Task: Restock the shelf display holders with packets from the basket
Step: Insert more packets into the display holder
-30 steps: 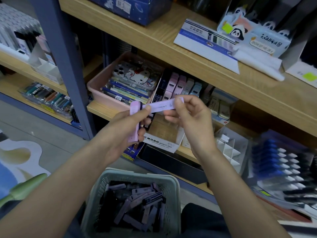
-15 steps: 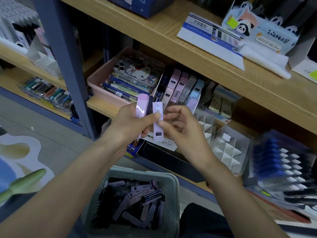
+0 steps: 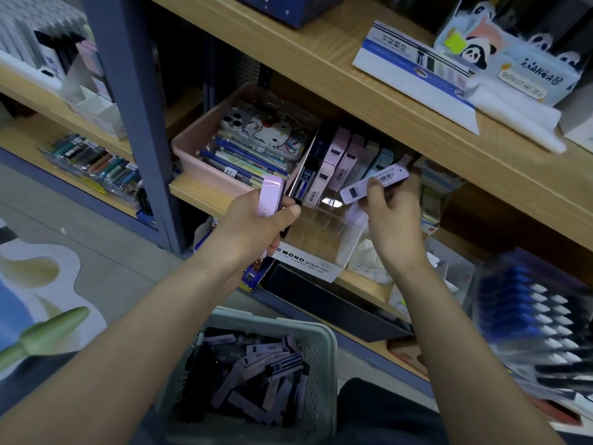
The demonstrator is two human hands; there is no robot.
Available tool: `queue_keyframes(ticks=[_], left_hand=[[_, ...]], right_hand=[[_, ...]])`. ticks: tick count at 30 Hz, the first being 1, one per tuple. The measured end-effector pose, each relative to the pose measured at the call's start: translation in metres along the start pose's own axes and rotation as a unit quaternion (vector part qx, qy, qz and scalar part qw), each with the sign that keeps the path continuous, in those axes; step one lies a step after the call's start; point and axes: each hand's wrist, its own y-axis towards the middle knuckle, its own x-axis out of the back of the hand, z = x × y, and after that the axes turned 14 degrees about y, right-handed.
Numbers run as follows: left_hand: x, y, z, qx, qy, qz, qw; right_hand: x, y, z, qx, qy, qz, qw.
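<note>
**One lilac packet going to the holder, many more waiting in the basket**

My left hand (image 3: pixel 256 224) is gripping a small stack of slim lilac plastic packets (image 3: pixel 272 194), held upright in front of the wooden shelf edge. Below it, the grey-green slotted plastic basket (image 3: pixel 324 335) is sitting low in front of me. It is still holding a loose heap of lilac and dark packets (image 3: pixel 256 374), so I judge that most of the restocking is remaining.

The clear compartment display holder with the white MONO front label (image 3: pixel 306 263) is standing on the middle shelf. Its back rows are already carrying pink, grey and pale blue packets (image 3: pixel 341 155), while the front compartments are seeming empty. My right hand (image 3: pixel 396 226) is pinching one lilac packet with a barcode (image 3: pixel 375 184). The packet is tilted over the right part of the holder and is not yet inside.

Half a second ago this packet was standing upright just beside my left thumb. Now it is well apart from the left hand, carried to the right toward the holder.
</note>
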Motion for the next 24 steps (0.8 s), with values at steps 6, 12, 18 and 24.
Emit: queue_keyframes(ticks=[6, 12, 18, 24], left_hand=[[0.004, 0.001, 0.000, 0.012, 0.003, 0.002, 1.000], [0.001, 0.003, -0.002, 0.020, -0.025, 0.016, 0.999], [0.003, 0.002, -0.003, 0.021, -0.033, 0.019, 0.999], [0.004, 0.002, -0.003, 0.020, -0.036, 0.022, 0.999]], right_hand=[[0.001, 0.016, -0.009, -0.018, -0.068, 0.000, 0.998], [0.002, 0.015, -0.015, 0.031, -0.162, 0.014, 0.986], [0.001, 0.023, -0.016, 0.032, -0.210, -0.015, 0.977], [-0.003, 0.024, -0.012, 0.109, -0.134, -0.091, 0.981]])
